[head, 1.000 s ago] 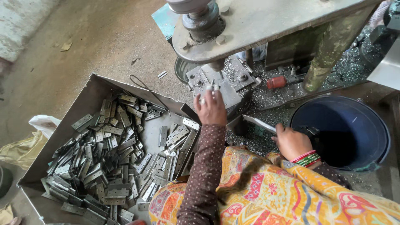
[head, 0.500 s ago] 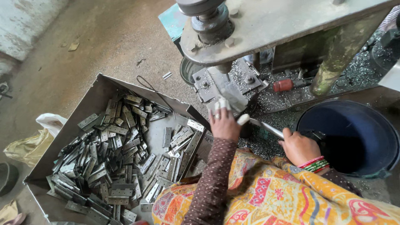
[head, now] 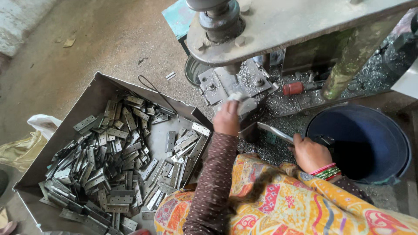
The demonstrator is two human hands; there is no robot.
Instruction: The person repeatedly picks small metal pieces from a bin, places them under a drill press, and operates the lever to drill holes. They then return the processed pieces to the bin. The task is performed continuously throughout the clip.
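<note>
My left hand [head: 226, 117] reaches to the die block [head: 226, 82] under the press ram [head: 217, 19]. Its fingertips, wrapped in white, pinch a small hinge plate [head: 244, 104] on the block. My right hand [head: 309, 153] grips a thin metal rod [head: 274, 132] whose tip points toward the die, just right of my left wrist. Beside my left arm stands a sheet-metal tray [head: 100, 82] heaped with several grey hinge plates [head: 113, 161].
A dark blue bucket [head: 394, 130] stands right of my right hand. Metal chips [head: 278, 104] cover the press bed, where a red-handled tool [head: 292, 88] lies. The grey press frame [head: 305, 21] overhangs the die. A white bag [head: 43, 124] lies left of the tray.
My left hand drew back slightly from the die, then moved up to it again. My right hand has kept hold of the rod and stayed near the bucket.
</note>
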